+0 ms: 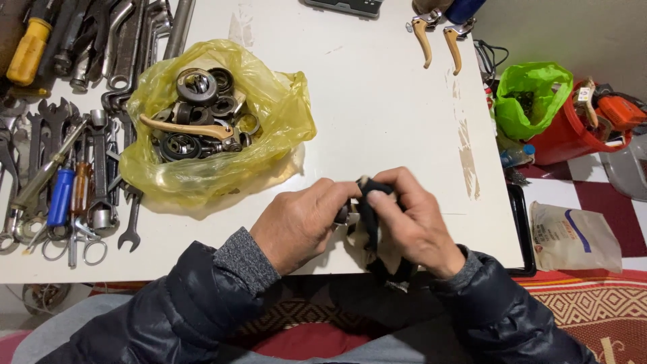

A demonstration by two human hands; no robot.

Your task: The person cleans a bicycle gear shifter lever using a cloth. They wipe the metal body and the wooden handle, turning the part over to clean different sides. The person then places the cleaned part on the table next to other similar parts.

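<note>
Your table is white. The rag in your hands is black. Note the translucent yellow bag, the green bag in a red bucket, tan levers, and blue and yellow screwdriver handles.

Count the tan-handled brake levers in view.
3: two tan-handled brake levers lie side by side at the white table's far edge, one lies in the yellow plastic bag among metal rings. More may be buried there.

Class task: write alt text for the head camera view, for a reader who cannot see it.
Two hands, left hand and right hand, hold a black cloth around a small metal part at a white table. A yellow bag of bearing rings and spanners lie left.
</note>
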